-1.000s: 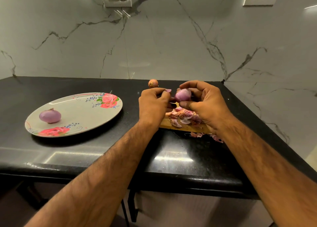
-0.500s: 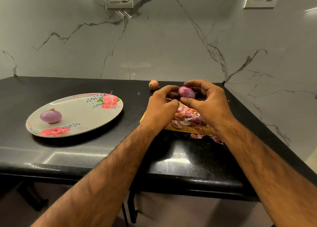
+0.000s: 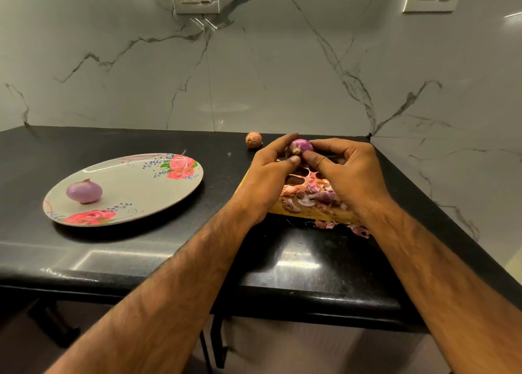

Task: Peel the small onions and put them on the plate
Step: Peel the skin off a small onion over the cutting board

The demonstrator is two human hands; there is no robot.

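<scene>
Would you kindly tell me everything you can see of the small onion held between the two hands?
The held onion is small, round and glossy purple-pink. It looks mostly peeled, with a pale root stub facing the camera. It is held above the far end of the wooden cutting board and its heap of peelings, near the counter's back edge. The left hand and right hand pinch it between thumbs and fingertips, hiding its far side.

Pale grey plate [image 3: 135, 193] with pink roses, green leaves and blue sprigs. Plate onion [image 3: 84, 191] lilac; held onion [image 3: 304, 145] pink-purple; far onion [image 3: 253, 139] orange-brown. Desk [image 3: 113, 260] glossy black. Wall [image 3: 282, 77] white marble with dark grey veins. Peels [image 3: 313, 193] pink and purple on a yellow board [image 3: 313, 213].
</scene>
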